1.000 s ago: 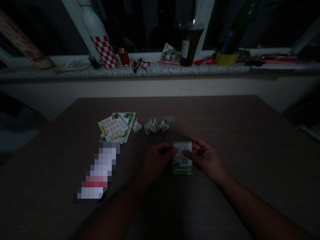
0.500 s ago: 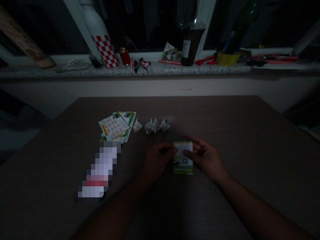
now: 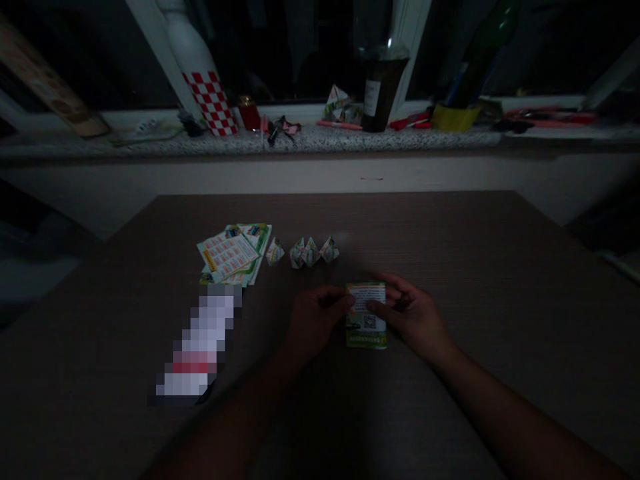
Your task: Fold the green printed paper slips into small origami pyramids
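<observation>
Between my two hands is a folded paper leaflet (image 3: 367, 333), green and white, with printed text and a QR code facing me. My left hand (image 3: 317, 317) pinches its left edge, thumb on the front. My right hand (image 3: 413, 317) grips the right edge, with its thumb across the front and its fingers partly hidden behind the paper. Beyond them, several small folded paper shapes (image 3: 311, 252) stand in a row on the table. A stack of printed leaflets (image 3: 230, 257) lies left of that row.
A blurred-out phone-like object (image 3: 200, 347) lies on the brown table (image 3: 475, 233), left of my hands. Along the granite windowsill (image 3: 310, 140) stand a red-and-white checked bottle (image 3: 207, 87), a dark cup (image 3: 380, 90), a green bottle (image 3: 485, 53) and a roll of yellow tape (image 3: 455, 118).
</observation>
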Motion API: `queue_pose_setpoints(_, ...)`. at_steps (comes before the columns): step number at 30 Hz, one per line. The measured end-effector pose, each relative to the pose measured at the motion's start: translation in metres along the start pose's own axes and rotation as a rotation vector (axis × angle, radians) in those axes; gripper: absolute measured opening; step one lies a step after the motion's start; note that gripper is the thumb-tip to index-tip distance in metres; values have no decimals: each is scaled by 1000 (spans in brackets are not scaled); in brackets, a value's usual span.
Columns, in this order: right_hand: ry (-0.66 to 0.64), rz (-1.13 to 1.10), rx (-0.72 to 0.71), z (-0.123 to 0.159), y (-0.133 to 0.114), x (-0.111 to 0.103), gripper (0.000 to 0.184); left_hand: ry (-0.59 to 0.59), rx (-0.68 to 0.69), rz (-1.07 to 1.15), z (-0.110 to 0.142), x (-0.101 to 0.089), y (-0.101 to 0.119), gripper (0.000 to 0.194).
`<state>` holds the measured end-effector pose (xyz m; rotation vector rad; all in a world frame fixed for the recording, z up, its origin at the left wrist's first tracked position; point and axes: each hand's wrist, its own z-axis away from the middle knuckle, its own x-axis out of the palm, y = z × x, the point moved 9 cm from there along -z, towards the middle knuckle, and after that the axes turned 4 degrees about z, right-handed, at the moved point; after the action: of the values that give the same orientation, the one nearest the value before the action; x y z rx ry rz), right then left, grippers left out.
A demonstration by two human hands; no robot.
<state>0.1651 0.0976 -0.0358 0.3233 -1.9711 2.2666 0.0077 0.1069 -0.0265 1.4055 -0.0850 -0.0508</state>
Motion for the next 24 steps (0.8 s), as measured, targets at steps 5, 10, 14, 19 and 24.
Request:
queue_pose_setpoints(5,6,-23,13,0,1,0,53,0,-24,17,0,0,-2,21)
queue_pose_setpoints(10,-7,-18,11,0,1,1,54,-5,-26,38,0,1,-3,22)
queue_pose_setpoints(14,3,9,1,1,-2,1,54,-2,-14,5,0,0,-2,22)
queue_pose_setpoints(19,20,-2,19,1,0,0,54,13,-44,-3,0,-1,-3,22)
queue_pose_setpoints(24,10,-32,26,0,1,0,54,13,-39,-13,0,-1,-4,24)
